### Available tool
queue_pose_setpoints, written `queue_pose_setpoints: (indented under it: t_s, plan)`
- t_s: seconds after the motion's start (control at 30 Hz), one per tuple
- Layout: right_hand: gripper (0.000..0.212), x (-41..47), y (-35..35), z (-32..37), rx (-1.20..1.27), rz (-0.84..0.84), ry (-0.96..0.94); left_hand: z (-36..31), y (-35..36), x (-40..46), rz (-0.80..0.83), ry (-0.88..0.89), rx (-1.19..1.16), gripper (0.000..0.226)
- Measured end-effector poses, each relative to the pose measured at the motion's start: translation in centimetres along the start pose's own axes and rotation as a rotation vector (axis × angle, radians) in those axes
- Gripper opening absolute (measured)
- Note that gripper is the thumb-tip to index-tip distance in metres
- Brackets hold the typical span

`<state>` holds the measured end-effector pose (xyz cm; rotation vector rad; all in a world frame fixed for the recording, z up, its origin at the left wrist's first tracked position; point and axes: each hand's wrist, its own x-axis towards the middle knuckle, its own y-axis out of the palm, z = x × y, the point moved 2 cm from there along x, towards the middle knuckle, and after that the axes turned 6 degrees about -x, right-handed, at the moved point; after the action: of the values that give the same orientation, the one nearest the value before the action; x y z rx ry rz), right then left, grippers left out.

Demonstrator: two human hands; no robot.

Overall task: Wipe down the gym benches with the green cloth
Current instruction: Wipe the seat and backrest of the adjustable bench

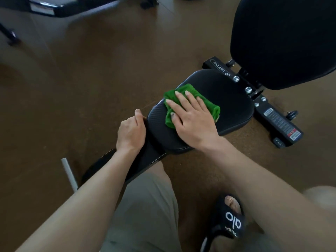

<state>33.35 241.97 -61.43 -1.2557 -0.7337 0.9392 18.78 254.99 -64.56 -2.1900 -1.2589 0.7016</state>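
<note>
The black padded bench seat [227, 99] lies in the middle of the view, with the upright black backrest [283, 39] behind it at the right. A crumpled green cloth [211, 108] lies on the seat's left half. My right hand [190, 117] presses flat on the cloth with its fingers spread and straight. My left hand [130, 132] grips the near left end of the bench, by the black frame [145, 159] under the seat, with its fingers curled over the edge.
The bench's black base bar [278, 120] with warning labels runs along the brown floor at the right. Another bench [60, 6] stands at the top left. A white tube [69, 173] lies at the lower left. My knee and a black sandal [231, 219] are below.
</note>
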Motion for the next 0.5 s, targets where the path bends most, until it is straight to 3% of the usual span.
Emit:
queue_pose_setpoints:
  t_s: [0.13, 0.33, 0.5]
  plan:
    - [0.054, 2.2, 0.1, 2.2, 0.0, 0.027, 0.016, 0.1, 0.2, 0.1, -0.018, 0.025, 0.015, 0.072]
    - [0.052, -3.9, 0.4, 3.9, -0.014, -0.01, -0.312, 0.9, 0.0, 0.2, -0.166, 0.065, -0.083, 0.07]
    - [0.066, 0.6, -0.9, 2.1, -0.017, 0.013, -0.393, 0.6, 0.0, 0.0, -0.167, 0.022, -0.069, 0.07]
